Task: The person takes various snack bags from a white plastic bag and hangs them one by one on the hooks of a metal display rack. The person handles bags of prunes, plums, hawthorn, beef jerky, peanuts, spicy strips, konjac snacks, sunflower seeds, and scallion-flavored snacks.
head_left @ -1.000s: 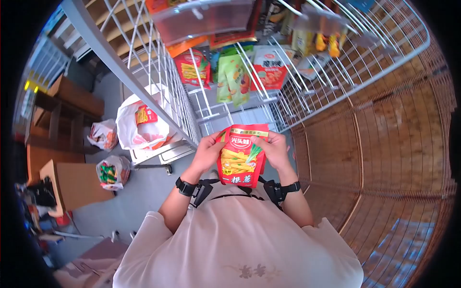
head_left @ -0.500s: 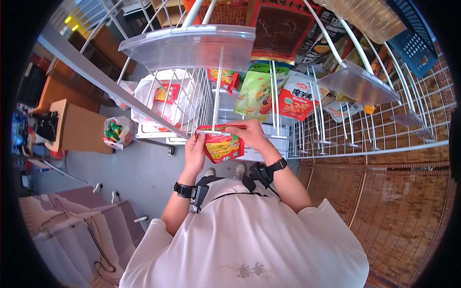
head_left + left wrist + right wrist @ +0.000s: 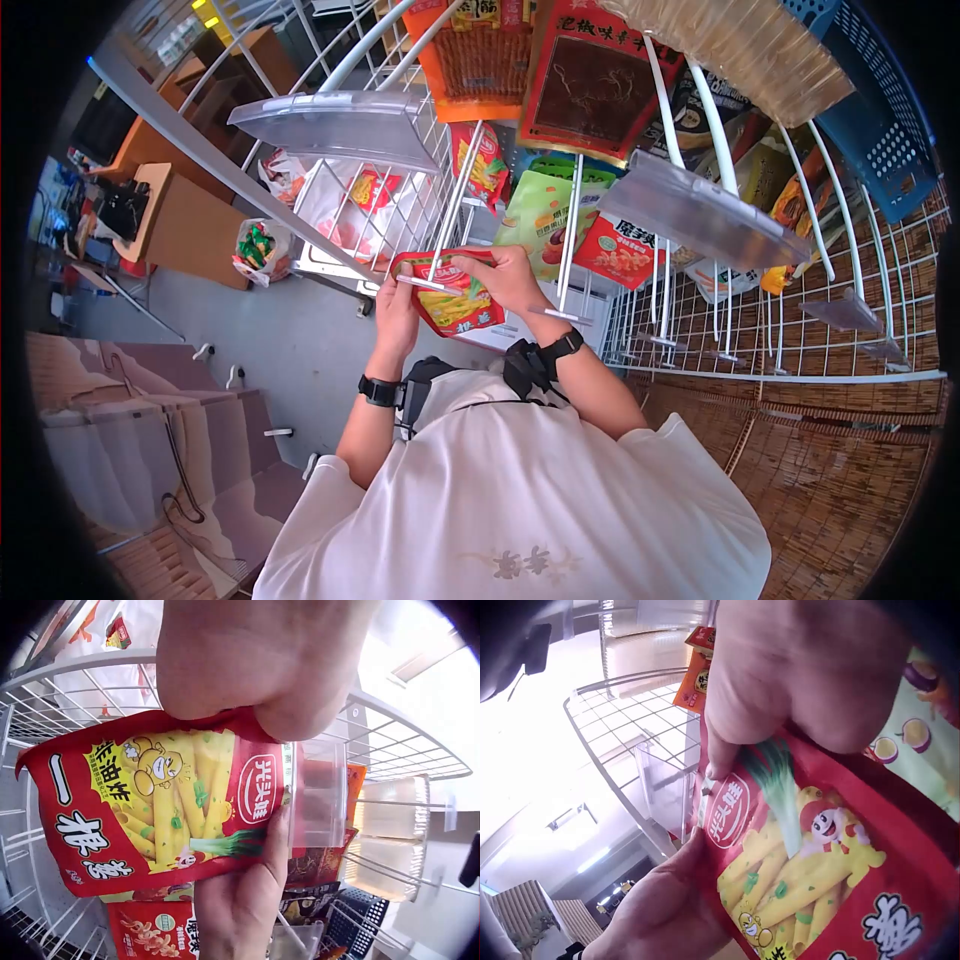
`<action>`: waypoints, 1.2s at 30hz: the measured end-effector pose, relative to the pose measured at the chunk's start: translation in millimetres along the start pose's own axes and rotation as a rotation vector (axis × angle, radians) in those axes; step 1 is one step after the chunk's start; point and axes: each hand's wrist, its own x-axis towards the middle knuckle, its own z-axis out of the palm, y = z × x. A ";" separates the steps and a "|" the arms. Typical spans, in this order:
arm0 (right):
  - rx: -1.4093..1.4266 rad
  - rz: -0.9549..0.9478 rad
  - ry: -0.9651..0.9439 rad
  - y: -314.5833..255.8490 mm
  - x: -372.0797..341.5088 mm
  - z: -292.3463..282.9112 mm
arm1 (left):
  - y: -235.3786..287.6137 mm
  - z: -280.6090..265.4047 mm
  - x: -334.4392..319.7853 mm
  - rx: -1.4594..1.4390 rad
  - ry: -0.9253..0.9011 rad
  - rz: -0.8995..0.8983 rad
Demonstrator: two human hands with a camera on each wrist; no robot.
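Both hands hold a red snack bag (image 3: pixel 462 312) printed with yellow sticks and a green onion, in front of the wire rack. My left hand (image 3: pixel 396 318) pinches one top corner, thumb on the printed face. At the other end of the top edge my right hand (image 3: pixel 508 280) grips the bag, its thumb lying over the front. A white display hook (image 3: pixel 450 222) reaches out from the rack, and its tip overlaps the bag's top edge in the head view. Behind it hangs a similar red bag (image 3: pixel 480 165). The left wrist view shows the bag's printed face (image 3: pixel 165 802) broadly.
Green pouches (image 3: pixel 535 215) and a red-and-white bag (image 3: pixel 617 252) hang close to the right hand. Clear label holders (image 3: pixel 705 210) jut from the upper hooks. A blue basket (image 3: pixel 880 110) sits at upper right. Left of the rack, a white plastic bag (image 3: pixel 330 205) holds another red pack.
The hands have carried the red bag left and up to a hook on the rack. The right hand now reaches across the bag's top, and the rack fills more of the head view.
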 end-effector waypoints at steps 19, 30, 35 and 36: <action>-0.820 -0.294 1.017 41.4 146.2 -5.9 | 61.0 -97.0 -50.1 0.791 -0.437 -0.368; -1.085 -0.538 1.015 106.1 67.9 61.7 | 184.1 -341.2 -107.1 0.635 -0.004 -0.482; -0.924 0.086 1.034 140.5 -0.7 143.9 | 208.2 -384.2 -85.8 0.830 0.028 -0.419; -0.832 0.040 0.921 154.8 -11.4 163.0 | 218.2 -371.2 -78.3 0.821 0.026 -0.314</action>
